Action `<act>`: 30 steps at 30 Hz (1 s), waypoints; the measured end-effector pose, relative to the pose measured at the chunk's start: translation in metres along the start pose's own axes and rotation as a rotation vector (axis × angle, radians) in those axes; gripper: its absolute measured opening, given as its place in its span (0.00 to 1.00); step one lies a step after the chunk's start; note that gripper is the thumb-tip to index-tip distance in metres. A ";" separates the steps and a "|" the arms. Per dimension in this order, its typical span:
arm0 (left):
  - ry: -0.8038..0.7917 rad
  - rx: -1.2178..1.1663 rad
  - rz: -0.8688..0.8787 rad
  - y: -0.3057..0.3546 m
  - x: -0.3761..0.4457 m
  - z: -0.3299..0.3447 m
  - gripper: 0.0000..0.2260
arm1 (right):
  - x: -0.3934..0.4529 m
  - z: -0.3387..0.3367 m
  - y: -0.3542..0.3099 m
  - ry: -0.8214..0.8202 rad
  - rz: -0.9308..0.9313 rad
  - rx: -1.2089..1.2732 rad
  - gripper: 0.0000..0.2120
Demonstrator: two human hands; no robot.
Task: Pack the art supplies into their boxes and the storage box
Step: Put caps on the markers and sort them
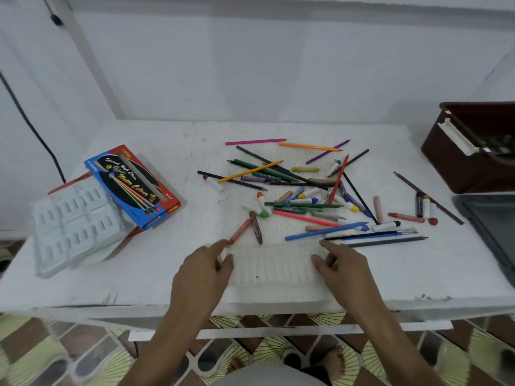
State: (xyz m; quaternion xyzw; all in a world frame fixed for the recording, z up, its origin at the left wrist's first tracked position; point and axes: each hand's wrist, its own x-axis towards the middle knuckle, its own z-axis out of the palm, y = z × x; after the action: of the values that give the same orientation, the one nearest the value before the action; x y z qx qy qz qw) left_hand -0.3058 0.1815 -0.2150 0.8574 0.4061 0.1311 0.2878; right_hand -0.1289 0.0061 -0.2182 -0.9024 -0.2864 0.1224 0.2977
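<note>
A clear ribbed plastic tray (274,267) lies flat near the front edge of the white table (156,274). My left hand (204,270) pinches its left end between thumb and fingers. My right hand (344,266) pinches its right end the same way. Behind the tray lies a loose scatter of coloured pencils (278,174), crayons (255,227), small paint tubes (306,200) and brushes (376,234). A blue and red watercolour box (133,185) rests at the left, partly on white moulded trays (72,224). The brown storage box (473,146) stands at the far right.
A dark lid or tray (490,227) sits at the right edge below the brown box. A black cable (30,123) runs down the wall at the left. A white wall stands behind the table. Patterned floor shows under the table's front edge.
</note>
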 end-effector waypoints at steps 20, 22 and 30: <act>-0.010 0.154 -0.107 0.020 0.156 -0.025 0.13 | 0.096 0.027 -0.091 -0.187 -0.322 -0.241 0.18; -0.038 0.108 -0.182 0.018 0.167 -0.020 0.14 | 0.103 0.032 -0.096 -0.225 -0.326 -0.318 0.19; -0.054 -0.022 -0.257 0.013 0.167 -0.014 0.13 | 0.104 0.035 -0.099 -0.272 -0.450 -0.510 0.18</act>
State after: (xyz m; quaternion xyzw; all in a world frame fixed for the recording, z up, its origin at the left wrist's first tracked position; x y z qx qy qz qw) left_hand -0.1976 0.3093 -0.1977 0.7982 0.5033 0.0745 0.3226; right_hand -0.1026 0.1492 -0.1911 -0.8375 -0.5361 0.0975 0.0417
